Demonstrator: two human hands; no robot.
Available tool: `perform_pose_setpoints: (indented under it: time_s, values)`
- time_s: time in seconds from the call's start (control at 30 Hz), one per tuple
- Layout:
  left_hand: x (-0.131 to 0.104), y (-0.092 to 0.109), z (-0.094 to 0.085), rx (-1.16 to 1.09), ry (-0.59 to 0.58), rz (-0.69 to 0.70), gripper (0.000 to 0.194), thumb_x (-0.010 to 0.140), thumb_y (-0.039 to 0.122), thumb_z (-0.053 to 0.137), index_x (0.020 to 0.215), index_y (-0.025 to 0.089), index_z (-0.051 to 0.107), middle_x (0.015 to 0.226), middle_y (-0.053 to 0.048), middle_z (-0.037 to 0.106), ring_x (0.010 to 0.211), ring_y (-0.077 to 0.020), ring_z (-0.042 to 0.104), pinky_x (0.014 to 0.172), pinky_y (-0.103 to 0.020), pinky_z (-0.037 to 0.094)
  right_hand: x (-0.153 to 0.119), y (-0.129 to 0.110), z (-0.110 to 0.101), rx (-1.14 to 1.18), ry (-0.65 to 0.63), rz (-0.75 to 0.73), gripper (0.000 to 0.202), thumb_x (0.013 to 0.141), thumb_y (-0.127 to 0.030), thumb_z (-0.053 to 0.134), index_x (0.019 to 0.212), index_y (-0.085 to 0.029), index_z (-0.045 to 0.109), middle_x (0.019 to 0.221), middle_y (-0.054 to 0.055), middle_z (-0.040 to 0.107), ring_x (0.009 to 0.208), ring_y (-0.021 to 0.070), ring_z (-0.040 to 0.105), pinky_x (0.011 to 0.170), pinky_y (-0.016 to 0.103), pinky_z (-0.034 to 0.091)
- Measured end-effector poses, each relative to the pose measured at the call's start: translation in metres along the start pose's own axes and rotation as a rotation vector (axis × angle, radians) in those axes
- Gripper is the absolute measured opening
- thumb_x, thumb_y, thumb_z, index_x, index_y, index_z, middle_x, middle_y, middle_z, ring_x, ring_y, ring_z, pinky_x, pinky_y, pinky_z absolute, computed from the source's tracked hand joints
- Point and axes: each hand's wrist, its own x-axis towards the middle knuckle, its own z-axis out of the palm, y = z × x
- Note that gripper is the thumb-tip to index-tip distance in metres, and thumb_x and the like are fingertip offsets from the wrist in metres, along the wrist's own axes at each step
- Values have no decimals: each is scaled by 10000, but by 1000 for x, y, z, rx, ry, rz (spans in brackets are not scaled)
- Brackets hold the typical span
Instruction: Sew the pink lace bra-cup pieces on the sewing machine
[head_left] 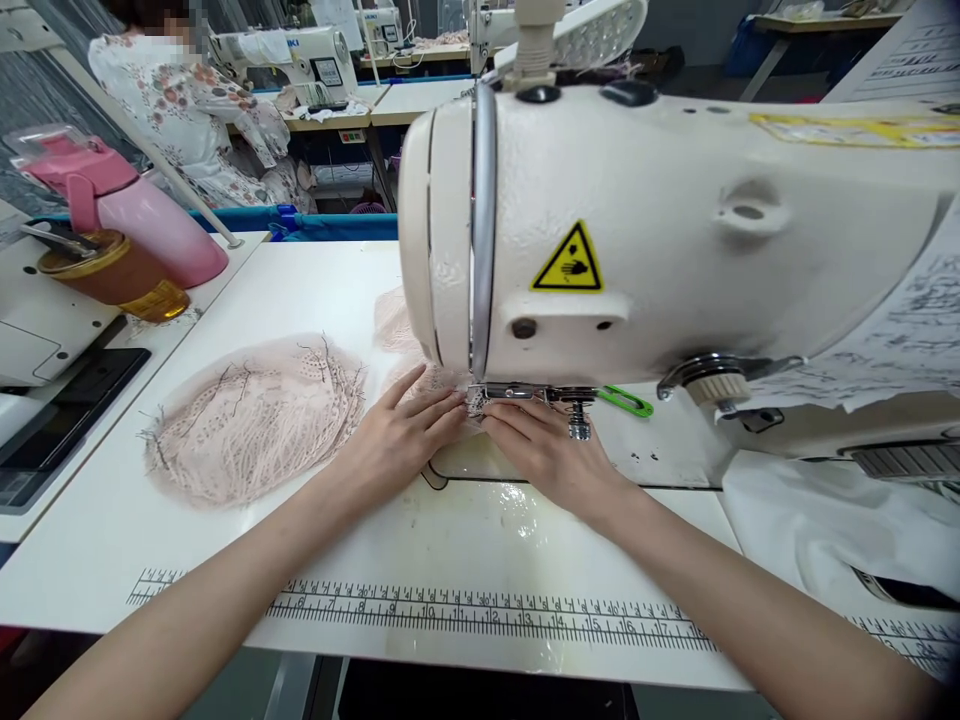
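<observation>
A white sewing machine [637, 230] spans the right half of the view, its needle area low at the centre. Pink lace fabric [394, 320] lies under and behind it. My left hand [409, 430] rests flat on the lace left of the needle, fingers spread and pointing at it. On the right side of the needle, my right hand [544, 445] has its fingertips at the edge of the lace, partly hidden beneath the machine head. A separate pink lace piece [255, 420] with dark loose threads lies on the white table, left of my left hand.
A pink bottle [157, 220], a brown cup [120, 275] and a phone [67, 425] are at left. A green tool [626, 401] lies behind my right hand. White cloth [840, 520] sits at right. Another person [187, 110] works beyond the table.
</observation>
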Motion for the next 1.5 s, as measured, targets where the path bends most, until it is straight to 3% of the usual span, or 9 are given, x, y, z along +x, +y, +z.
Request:
perform_pose_setpoints:
  time_s: [0.13,0.23,0.37,0.5,0.7,0.87,1.03,1.23,1.5]
  values:
    - [1,10,-7,-58,0,-219,390,844,142,520,1232,165,554,1188,-83,683,1031,-255,652,1010,-490,371,-1,1,8,119,-17,34,235,873,0,430,886,-180,581,961,16,678,801,114,568,680,277,363]
    - [1,15,-13,-186,-40,-323,420,713,124,531,1128,178,561,941,-35,714,789,-206,662,906,-446,382,-2,-3,9,198,-43,72,200,863,-23,428,890,-183,545,898,3,656,789,110,572,701,273,368]
    - [0,17,-16,-238,28,-242,319,626,28,459,876,199,558,703,51,635,623,-125,583,896,-386,346,0,-8,1,239,17,48,96,913,-131,476,965,-181,539,832,5,651,894,146,598,784,289,418]
    - [-1,19,-14,-204,102,-165,202,691,32,473,790,198,529,664,58,615,625,-122,547,887,-369,344,7,-12,-6,223,112,-55,52,919,-228,566,932,-179,577,796,-6,654,838,134,601,889,330,473]
    - [-2,22,-11,-96,129,-72,154,862,106,476,742,191,522,645,42,587,639,-124,527,860,-363,385,7,-16,-8,311,194,-233,105,842,-88,644,861,-191,642,751,-49,646,820,104,601,1067,340,448]
    - [-4,18,-9,-114,83,38,105,896,138,482,922,160,582,981,-68,692,948,-201,625,852,-357,483,3,-16,-13,331,163,-256,127,851,-79,628,887,-195,664,877,-30,712,921,118,636,997,308,512]
    - [-8,10,1,-226,-76,31,569,886,252,494,1410,57,387,1468,-177,451,1387,-277,403,1105,-435,421,4,-17,-16,300,190,-224,115,885,-92,582,883,-171,665,834,-26,739,780,103,665,880,284,570]
    - [-7,4,0,-181,-201,4,626,893,317,482,1450,56,367,1495,-145,417,1390,-271,400,1183,-444,323,5,-22,-13,312,179,-203,154,908,-84,542,877,-157,674,805,-28,740,739,101,667,772,256,581]
    - [-3,1,-3,-150,-194,17,566,864,203,475,1413,74,431,1454,-119,476,1374,-233,431,1196,-455,291,6,-25,-12,329,239,-206,176,908,-79,543,818,-153,676,759,-37,733,710,93,653,745,249,572]
